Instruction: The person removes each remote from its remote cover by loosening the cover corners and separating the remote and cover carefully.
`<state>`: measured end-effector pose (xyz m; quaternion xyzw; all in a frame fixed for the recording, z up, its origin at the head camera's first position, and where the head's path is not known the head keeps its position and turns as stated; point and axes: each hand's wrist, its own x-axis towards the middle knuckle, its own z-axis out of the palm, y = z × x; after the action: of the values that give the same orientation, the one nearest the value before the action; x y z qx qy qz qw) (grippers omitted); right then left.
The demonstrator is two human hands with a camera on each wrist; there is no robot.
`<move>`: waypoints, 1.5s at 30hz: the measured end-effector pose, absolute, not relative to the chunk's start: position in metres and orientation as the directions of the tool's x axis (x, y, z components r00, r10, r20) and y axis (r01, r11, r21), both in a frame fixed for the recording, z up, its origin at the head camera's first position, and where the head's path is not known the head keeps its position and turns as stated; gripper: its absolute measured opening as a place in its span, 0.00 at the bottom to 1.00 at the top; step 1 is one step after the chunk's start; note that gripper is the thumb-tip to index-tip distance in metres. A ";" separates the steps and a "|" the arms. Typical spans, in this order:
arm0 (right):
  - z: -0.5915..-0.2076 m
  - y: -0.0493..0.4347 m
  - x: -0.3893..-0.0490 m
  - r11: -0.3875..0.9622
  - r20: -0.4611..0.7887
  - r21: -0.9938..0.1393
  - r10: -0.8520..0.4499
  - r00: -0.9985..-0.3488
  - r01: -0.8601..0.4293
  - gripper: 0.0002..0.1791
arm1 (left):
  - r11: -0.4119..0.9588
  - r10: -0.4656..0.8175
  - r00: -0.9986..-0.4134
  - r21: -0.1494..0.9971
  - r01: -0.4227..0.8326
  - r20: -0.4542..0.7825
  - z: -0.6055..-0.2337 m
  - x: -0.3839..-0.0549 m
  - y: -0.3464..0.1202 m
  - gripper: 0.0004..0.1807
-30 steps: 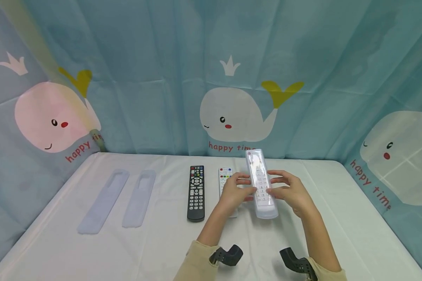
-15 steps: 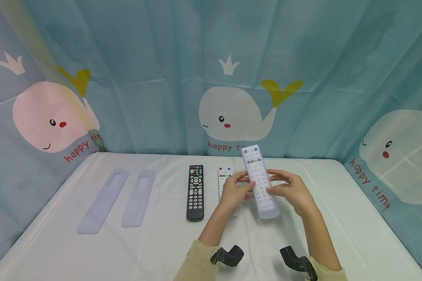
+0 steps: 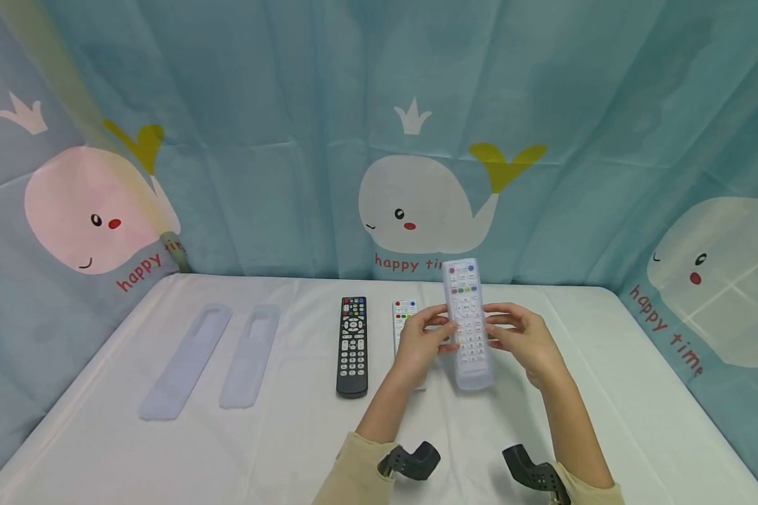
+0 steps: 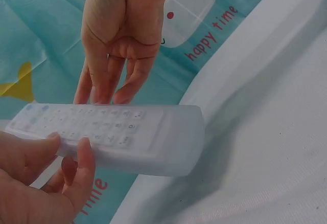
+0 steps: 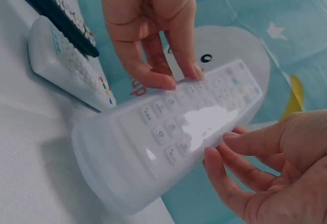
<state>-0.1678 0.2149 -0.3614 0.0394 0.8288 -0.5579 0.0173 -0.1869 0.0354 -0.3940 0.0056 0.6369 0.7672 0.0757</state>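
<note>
Both hands hold a white remote control [image 3: 470,315] inside a translucent sleeve, raised over the table with its button side toward the head camera. My left hand [image 3: 422,341] pinches its left edge, the thumb on the front. On the opposite edge my right hand [image 3: 526,341] holds it with thumb and fingers. The right wrist view shows the sleeve [image 5: 110,168] reaching past the last buttons at the near end, and glare covers part of the keys. Behind my left hand lies another white remote control [image 3: 405,309], partly hidden.
A black remote control [image 3: 352,347] lies left of the hands. Farther left, two flat translucent sleeves [image 3: 186,361] [image 3: 250,358] lie side by side on the white-covered table [image 3: 290,449]. A teal curtain [image 3: 278,175] with whale prints stands behind and at both sides.
The sleeved remote control first tips to show its buttons without glare, its top end swinging left, then turns back right to stand straighter. Both hands keep hold; the other things stay put.
</note>
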 end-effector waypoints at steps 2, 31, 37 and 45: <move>-0.361 0.215 -0.168 0.368 -0.069 -0.926 0.050 -0.996 0.083 0.22 | -0.204 0.131 -0.988 0.973 -0.108 -0.083 -0.393 -0.185 0.035 0.21; -0.351 0.223 -0.163 0.250 -0.148 -0.957 0.013 -0.989 0.146 0.24 | -0.118 0.231 -0.972 0.993 0.023 0.050 -0.389 -0.181 0.033 0.13; -0.353 0.227 -0.164 0.361 -0.156 -0.923 -0.035 -0.987 0.133 0.24 | -0.049 0.222 -0.973 0.997 0.060 0.069 -0.391 -0.183 0.030 0.11; -0.354 0.225 -0.163 0.394 -0.139 -0.914 -0.080 -0.987 0.097 0.30 | 0.025 0.207 -0.972 0.992 0.123 0.115 -0.391 -0.184 0.030 0.19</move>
<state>-0.1629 0.2251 -0.3544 0.0049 0.8311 -0.5502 0.0804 -0.1840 0.0301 -0.3912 0.1153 0.7154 0.6884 0.0304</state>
